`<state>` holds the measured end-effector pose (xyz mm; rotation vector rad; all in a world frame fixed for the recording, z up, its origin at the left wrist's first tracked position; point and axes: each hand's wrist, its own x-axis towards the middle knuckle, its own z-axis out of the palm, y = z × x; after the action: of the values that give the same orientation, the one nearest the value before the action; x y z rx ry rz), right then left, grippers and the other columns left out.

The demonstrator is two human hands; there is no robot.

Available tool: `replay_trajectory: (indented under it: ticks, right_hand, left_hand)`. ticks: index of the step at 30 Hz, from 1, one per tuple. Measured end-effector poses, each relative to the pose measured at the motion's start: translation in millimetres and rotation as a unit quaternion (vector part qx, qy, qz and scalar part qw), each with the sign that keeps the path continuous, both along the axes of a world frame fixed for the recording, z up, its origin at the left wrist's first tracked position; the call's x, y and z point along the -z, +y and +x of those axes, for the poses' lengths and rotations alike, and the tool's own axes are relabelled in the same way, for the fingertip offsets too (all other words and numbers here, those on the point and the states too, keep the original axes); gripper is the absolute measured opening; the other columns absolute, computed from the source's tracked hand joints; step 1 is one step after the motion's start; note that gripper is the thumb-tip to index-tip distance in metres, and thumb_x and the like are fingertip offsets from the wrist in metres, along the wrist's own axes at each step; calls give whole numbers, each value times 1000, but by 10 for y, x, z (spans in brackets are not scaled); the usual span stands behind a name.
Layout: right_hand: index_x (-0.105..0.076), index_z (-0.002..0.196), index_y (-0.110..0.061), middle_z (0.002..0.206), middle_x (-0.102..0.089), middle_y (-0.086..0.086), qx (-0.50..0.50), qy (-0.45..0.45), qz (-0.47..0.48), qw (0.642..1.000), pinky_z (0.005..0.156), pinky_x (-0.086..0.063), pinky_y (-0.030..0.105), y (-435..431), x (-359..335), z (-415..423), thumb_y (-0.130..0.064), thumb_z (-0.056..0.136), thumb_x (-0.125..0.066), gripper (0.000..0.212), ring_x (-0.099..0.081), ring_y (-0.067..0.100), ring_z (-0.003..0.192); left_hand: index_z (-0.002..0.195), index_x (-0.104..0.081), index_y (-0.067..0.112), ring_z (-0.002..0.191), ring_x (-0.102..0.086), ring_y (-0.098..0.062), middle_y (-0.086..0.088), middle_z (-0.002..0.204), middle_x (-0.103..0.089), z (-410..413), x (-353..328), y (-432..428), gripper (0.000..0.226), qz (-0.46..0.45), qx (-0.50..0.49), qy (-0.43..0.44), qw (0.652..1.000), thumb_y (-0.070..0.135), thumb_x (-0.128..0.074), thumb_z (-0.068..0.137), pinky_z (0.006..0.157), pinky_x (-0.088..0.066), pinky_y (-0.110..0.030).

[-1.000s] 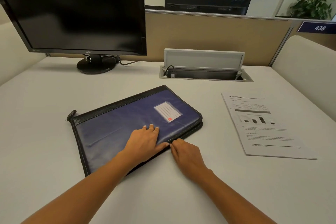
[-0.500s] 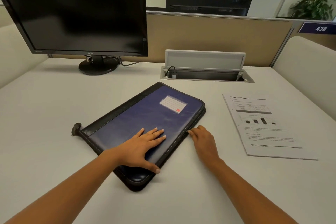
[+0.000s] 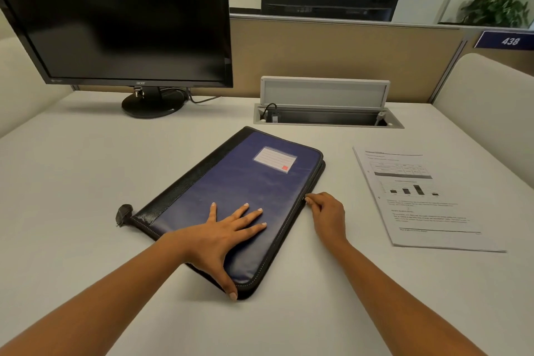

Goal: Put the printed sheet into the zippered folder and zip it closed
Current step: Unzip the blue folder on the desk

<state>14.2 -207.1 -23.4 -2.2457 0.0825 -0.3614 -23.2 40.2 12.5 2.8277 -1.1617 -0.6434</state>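
Seemingly right hand (image 3: pixel 328 215) pinches zipper (image 3: pixel 287 235); left hand (image 3: pixel 222 235) flat.

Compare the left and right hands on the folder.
The left hand lies flat, fingers spread, on the folder cover; the right hand is curled, pinching at the folder's zipper edge. The left hand is over the folder; the right hand sits beside it. Both touch the folder.

Office desk (image 3: pixel 86 170) with a dark monitor (image 3: pixel 121 17) and an open cable box (image 3: pixel 326 113).
The cable box is sunk into the pale desk, lid raised. Left of the box stands the black monitor, screen off. Behind the box rises a tan partition (image 3: pixel 332 49); beyond it are a second monitor (image 3: pixel 329 3), and to the box's far right a leafy plant (image 3: pixel 497 3) and a blue sign (image 3: pixel 508 41) reading 438.
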Motion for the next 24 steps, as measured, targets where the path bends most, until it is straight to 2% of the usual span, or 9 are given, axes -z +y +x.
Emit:
replay_trajectory:
  ticks: [4,9,16,19,24]
  right_hand:
    - [-68,104,-4,105,-69,14,22,20,31,999,86,-44,28,10,11,9,-12,90,-56,21,-61,26,97]
    - [-68,103,-6,104,-69,12,11,25,16,1000,83,-43,26,1,22,-5,-11,91,-54,20,-61,24,96]
    - [-69,99,-6,98,-69,11,-63,15,-23,998,81,-46,29,36,45,-133,-10,90,-54,18,-61,23,92]
    - [-69,99,-6,98,-69,11,-66,11,-26,997,81,-46,29,36,42,-150,-11,89,-54,18,-61,23,91]
    - [-69,96,-6,96,-69,11,-87,6,-24,996,80,-48,30,44,45,-210,-10,89,-55,17,-62,22,89]
  left_hand:
    - [140,19,38,131,37,-11,16,144,34,-5,41,-20,120,-10,-10,-10,1000,77,-60,56,98,21,-65]
    - [141,14,37,133,34,-9,17,147,29,6,76,-23,119,-29,-25,-14,999,78,-58,56,99,21,-66]
    - [144,7,32,134,30,-8,19,145,24,65,105,-138,117,-66,-61,-26,996,78,-57,57,100,18,-65]
    - [144,7,30,134,29,-8,17,147,23,82,128,-153,116,-70,-61,-33,995,78,-55,59,100,19,-65]
    - [145,1,28,136,24,-8,9,155,10,79,170,-192,110,-98,-85,-44,991,74,-56,63,101,20,-64]
